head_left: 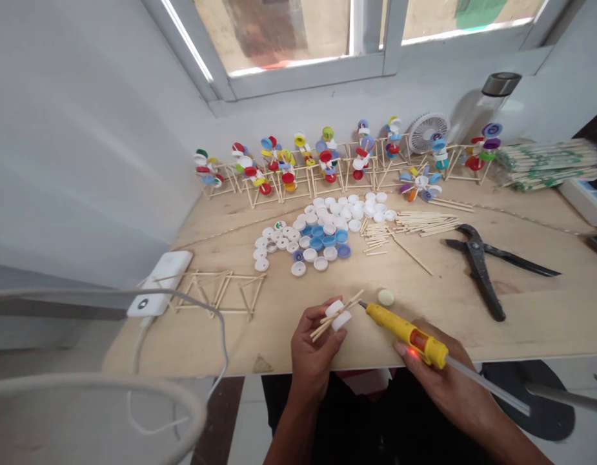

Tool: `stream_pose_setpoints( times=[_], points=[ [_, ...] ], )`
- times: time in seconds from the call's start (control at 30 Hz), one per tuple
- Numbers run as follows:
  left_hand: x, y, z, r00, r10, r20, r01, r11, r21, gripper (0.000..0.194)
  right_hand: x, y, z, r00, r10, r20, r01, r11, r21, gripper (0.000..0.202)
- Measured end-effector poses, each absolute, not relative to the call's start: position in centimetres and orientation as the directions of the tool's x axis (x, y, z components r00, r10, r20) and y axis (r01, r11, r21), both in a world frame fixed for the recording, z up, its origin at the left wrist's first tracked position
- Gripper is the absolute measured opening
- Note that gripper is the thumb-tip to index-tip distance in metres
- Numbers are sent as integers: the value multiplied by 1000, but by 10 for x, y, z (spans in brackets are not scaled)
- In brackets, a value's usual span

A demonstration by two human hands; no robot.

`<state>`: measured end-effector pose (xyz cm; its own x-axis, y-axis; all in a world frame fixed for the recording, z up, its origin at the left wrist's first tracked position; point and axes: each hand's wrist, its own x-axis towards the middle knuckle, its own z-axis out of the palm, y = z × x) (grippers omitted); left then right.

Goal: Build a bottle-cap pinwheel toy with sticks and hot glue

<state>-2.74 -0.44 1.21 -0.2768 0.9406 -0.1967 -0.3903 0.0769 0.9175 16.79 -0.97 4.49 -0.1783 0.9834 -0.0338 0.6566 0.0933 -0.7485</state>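
Observation:
Near the table's front edge, my left hand (313, 352) pinches a small piece made of wooden sticks (355, 298) and white bottle caps (341, 321). My right hand (441, 381) is wrapped round a yellow glue gun (399, 327) with a red light glowing on it and a clear glue stick (489, 385) out of its back. The gun's nozzle points left, close beside the stick ends; whether they touch I cannot tell. Just behind the nozzle lies a pale yellowish cap (386, 297). White and blue caps (316, 243) are spread over the middle of the table.
Stick frames with coloured caps (288, 177) line the back. Cut sticks (426, 223) and black pliers (482, 271) lie right; a bare stick frame (225, 290), white power bank (163, 281) and cable (223, 329) are left. A small fan (428, 134) and bottle (489, 106) stand behind.

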Motion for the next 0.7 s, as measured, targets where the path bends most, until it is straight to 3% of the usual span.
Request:
stream_pose_setpoints(
  times=[0.47, 0.7],
  points=[
    [-28, -2, 12, -246, 949, -197, -488, 55, 871, 32, 172, -12, 43, -196, 980, -44, 646, 95, -758, 27],
    [-27, -2, 15, -258, 940, -223, -505, 65, 861, 33, 177, -15, 59, -265, 963, -49, 564, 114, -818, 18]
  ],
)
